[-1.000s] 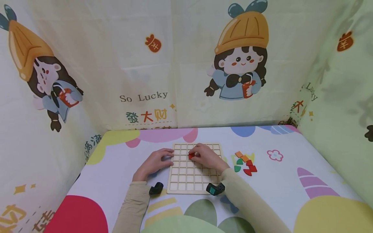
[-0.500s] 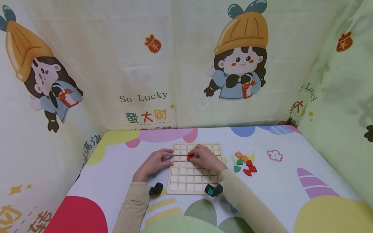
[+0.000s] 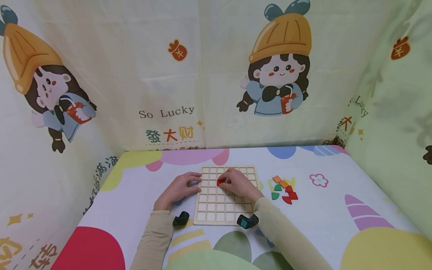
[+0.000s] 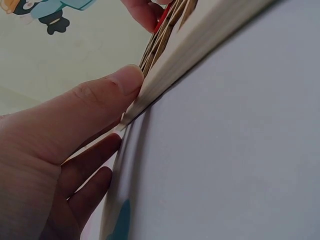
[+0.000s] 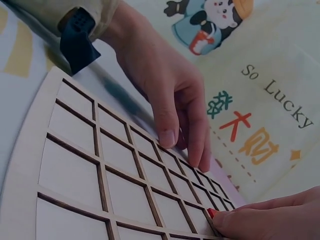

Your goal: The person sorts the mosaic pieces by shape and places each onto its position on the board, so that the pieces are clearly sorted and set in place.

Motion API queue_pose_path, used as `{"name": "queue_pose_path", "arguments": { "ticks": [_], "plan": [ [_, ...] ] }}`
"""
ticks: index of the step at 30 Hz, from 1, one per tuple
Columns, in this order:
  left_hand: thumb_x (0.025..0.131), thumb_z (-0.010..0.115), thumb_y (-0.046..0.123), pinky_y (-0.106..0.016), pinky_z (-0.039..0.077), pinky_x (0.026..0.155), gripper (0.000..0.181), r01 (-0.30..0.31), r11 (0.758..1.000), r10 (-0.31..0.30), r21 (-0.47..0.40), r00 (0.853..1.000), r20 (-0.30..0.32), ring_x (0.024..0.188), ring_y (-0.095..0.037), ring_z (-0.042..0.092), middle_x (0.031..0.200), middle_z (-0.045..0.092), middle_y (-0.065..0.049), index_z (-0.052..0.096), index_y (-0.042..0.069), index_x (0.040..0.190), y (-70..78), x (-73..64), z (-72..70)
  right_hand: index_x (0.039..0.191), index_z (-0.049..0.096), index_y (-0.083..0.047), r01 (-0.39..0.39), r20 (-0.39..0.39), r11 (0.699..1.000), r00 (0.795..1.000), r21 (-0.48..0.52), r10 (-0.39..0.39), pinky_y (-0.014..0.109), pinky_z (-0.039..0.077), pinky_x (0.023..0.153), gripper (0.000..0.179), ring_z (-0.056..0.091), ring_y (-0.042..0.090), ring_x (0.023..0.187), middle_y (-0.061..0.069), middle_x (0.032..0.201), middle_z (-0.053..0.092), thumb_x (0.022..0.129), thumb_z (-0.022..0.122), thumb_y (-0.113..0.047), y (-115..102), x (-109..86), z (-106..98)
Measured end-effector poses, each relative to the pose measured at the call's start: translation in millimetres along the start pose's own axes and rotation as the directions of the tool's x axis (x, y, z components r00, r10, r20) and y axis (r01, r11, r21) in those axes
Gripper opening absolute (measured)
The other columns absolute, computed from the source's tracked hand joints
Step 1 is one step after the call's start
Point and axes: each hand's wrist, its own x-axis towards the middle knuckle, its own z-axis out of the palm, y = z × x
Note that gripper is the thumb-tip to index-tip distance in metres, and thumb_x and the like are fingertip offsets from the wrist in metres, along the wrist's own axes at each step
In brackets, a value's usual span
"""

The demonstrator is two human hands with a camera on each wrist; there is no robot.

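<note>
- Pinching the red piece [image 3: 220,183], the fingers of the right hand [image 3: 237,184] were drawn nearly together, with the thumb close against it; only part of the piece showed beside them.
- The red piece lay on the grid board [image 3: 210,207], seemingly at the third column from the left and the third row from the far edge.
- Over the last second the piece had slid slightly left and toward the person, and it now lined up better with the cell walls; in the latest half second it had hardly moved.
- That suggested the placing was down to fine seating; whether the piece sat flush could not be told, since the fingers hid part of it.
- The left hand [image 3: 180,187] had not shifted. Its thumb touched the board's left edge, the other fingers were relaxed and well apart from the thumb, and it carried nothing; this probably steadied the board.
- Orange pieces [image 3: 276,179], green pieces [image 3: 275,195] and other red pieces [image 3: 293,195] lay unchanged on the bench [image 3: 320,210], right of the board, so much of the work looked still to do.
</note>
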Motion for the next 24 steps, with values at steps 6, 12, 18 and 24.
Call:
{"name": "queue_pose_path", "arguments": {
  "ticks": [6,12,18,24],
  "plan": [
    [0.087,0.075,0.023,-0.046,0.038,0.11,0.036,0.015,1.0,-0.015,-0.008,1.0,0.009,0.13,-0.026,0.049,0.135,0.059,-0.003,0.07,0.007,0.118,-0.2,0.6,1.1,0.11,0.073,-0.007,-0.031,-0.012,0.999,0.999,0.031,0.031,0.034,0.049,0.076,0.02,0.054,0.018,0.086,0.005,0.1,0.063,0.091,0.07,-0.014,1.4,-0.9,2.8],
    [0.087,0.076,0.023,-0.046,0.037,0.11,0.037,0.017,1.0,-0.016,-0.014,1.0,0.011,0.131,-0.027,0.048,0.135,0.059,-0.003,0.07,0.006,0.119,-1.4,0.7,1.5,0.11,0.073,-0.01,-0.068,-0.022,0.997,0.997,0.043,0.069,0.034,0.049,0.078,0.02,0.054,0.016,0.087,0.003,0.101,0.063,0.091,0.07,-0.015,1.6,-1.9,5.1],
    [0.086,0.076,0.024,-0.046,0.038,0.11,0.037,0.018,1.0,-0.018,-0.007,1.0,0.009,0.131,-0.026,0.049,0.135,0.059,-0.003,0.07,0.007,0.118,-2.9,0.8,2.1,0.112,0.073,-0.009,-0.07,-0.03,0.996,0.997,0.049,0.072,0.033,0.049,0.076,0.022,0.054,0.016,0.085,0.003,0.101,0.062,0.091,0.07,-0.016,1.3,-2.9,4.4],
    [0.086,0.076,0.023,-0.045,0.037,0.111,0.037,0.02,1.0,-0.02,-0.005,1.0,0.01,0.132,-0.025,0.048,0.135,0.059,-0.002,0.07,0.007,0.119,-1.8,1.2,1.2,0.116,0.071,-0.01,-0.114,-0.055,0.99,0.991,0.085,0.119,0.031,0.051,0.078,0.026,0.056,0.012,0.085,-0.001,0.102,0.063,0.092,0.069,-0.02,4.5,-10.3,-1.1]
  ]
}}
